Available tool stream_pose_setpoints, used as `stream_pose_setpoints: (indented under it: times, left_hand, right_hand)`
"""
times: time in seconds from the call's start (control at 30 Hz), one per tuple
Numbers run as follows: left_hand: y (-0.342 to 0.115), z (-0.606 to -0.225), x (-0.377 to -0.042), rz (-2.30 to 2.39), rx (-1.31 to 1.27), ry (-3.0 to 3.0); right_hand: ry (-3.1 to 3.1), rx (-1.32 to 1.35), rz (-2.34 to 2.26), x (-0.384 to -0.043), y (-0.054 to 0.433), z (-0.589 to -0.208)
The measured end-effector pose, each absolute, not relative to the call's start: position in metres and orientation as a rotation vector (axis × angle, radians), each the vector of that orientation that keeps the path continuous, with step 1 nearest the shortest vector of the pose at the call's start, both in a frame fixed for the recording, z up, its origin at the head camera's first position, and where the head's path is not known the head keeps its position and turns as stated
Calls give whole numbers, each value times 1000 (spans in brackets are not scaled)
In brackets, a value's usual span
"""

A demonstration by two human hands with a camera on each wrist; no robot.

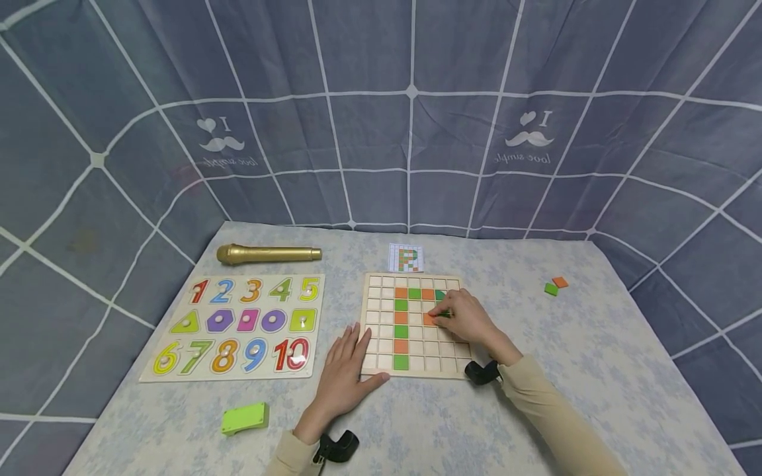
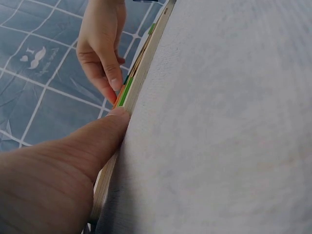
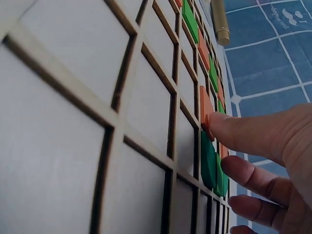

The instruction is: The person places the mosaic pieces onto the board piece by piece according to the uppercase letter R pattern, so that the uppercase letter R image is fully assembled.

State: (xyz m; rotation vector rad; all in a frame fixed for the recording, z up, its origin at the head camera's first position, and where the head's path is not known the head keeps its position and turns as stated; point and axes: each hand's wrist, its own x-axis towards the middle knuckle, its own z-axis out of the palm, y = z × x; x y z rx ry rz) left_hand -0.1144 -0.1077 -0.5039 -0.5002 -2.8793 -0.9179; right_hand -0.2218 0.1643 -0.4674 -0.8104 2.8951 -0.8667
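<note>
A wooden grid board [image 1: 381, 291] lies on the table, holding orange and green square tiles in a column and a top row. My left hand [image 1: 345, 370] lies spread at its lower left corner, thumb [image 2: 119, 117] against the front edge. Over the right part of the grid, my right hand [image 1: 464, 316] pinches a small orange tile [image 3: 208, 126]. Thumb and fingertips are down at the board, beside another orange tile [image 3: 204, 100]. A dark green tile [image 3: 208, 158] sits right next to the thumb. My right fingers partly cover the tiles there in the head view.
A small pattern card [image 1: 406, 258] lies behind the board. Loose green [image 1: 551, 289] and orange [image 1: 560, 281] tiles are at the right. To the left are a number-and-shape puzzle [image 1: 232, 327], a gold microphone [image 1: 268, 254] and a lime green block [image 1: 245, 418].
</note>
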Motion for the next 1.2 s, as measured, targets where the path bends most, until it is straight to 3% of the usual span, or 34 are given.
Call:
stream_pose_setpoints:
  times: [0.23, 0.93, 1.2]
  left_hand:
    - [-108, -505, -114, -908, -505, -2872]
    - [-109, -507, -114, -880, -517, -2861]
    - [-109, -508, -114, -889, -519, -2858]
  right_hand:
    - [2859, -866, -1063, -222, 176, -469]
    - [3270, 109, -1486, -244, 297, -469]
    - [3285, 316, -1426, -246, 328, -479]
